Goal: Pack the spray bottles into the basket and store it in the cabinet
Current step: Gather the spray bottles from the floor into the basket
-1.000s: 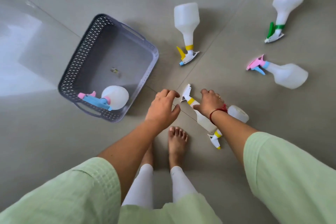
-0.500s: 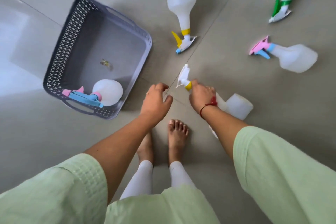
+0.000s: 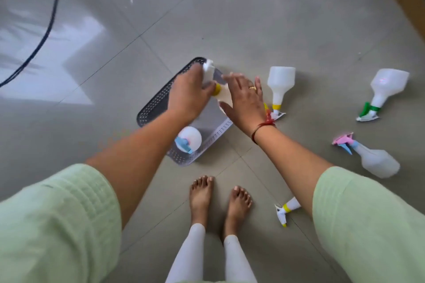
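Left hand (image 3: 188, 96) grips yellow-collared spray bottle (image 3: 224, 97) at its head; basket (image 3: 158, 99) directly below. Right hand (image 3: 247, 103) released, fingers straight, alongside bottle body.

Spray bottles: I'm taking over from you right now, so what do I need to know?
Left hand grips the held bottle, yellow collar, over the basket.
Right hand is open beside it, fingers straight.
Done: the blue-headed bottle lies in the basket.
Left: put in the held bottle, then four from the floor: yellow-trigger bottle, green-trigger bottle, pink-headed bottle, half-hidden bottle under the right arm. Then store the basket; no cabinet is in view.
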Demonstrator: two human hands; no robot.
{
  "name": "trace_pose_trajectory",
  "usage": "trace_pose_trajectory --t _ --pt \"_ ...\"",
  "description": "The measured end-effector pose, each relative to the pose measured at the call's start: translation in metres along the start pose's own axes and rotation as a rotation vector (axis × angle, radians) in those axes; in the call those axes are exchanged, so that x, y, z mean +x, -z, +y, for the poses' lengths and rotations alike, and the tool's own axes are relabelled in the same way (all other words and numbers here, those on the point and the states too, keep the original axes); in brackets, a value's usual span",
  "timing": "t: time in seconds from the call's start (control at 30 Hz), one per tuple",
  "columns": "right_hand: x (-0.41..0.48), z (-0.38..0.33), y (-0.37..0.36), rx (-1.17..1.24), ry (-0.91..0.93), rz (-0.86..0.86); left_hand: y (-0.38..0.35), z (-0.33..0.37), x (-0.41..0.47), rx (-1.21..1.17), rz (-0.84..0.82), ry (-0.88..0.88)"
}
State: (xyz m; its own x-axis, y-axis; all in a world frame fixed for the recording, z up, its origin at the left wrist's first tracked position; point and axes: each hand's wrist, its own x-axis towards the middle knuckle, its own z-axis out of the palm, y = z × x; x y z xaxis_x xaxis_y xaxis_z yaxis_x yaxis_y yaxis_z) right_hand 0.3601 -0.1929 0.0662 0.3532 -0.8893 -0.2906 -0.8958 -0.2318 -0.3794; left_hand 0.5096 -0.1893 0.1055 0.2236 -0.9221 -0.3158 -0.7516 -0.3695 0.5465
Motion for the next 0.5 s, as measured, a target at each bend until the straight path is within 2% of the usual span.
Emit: trace_pose_trajectory --t 0.13,0.3,0.37,0.5 --pt "0.002 -0.022 -0.02 0.093 -0.035 0.003 0.02 -0.067 0.006 -0.016 0.023 0.267" --pt "-0.04 -0.019 -0.051 0.111 -0.056 -0.142 0.015 -0.13 -0.02 -0.176 0.046 0.625" --pt "-0.056 -0.012 -0.06 0.118 -0.066 -0.183 0.009 -0.146 -0.03 -0.236 0.029 0.695" --pt "-0.073 -0.002 -0.072 0.121 -0.093 -0.256 -0.007 -0.155 -0.035 -0.231 0.006 0.729"
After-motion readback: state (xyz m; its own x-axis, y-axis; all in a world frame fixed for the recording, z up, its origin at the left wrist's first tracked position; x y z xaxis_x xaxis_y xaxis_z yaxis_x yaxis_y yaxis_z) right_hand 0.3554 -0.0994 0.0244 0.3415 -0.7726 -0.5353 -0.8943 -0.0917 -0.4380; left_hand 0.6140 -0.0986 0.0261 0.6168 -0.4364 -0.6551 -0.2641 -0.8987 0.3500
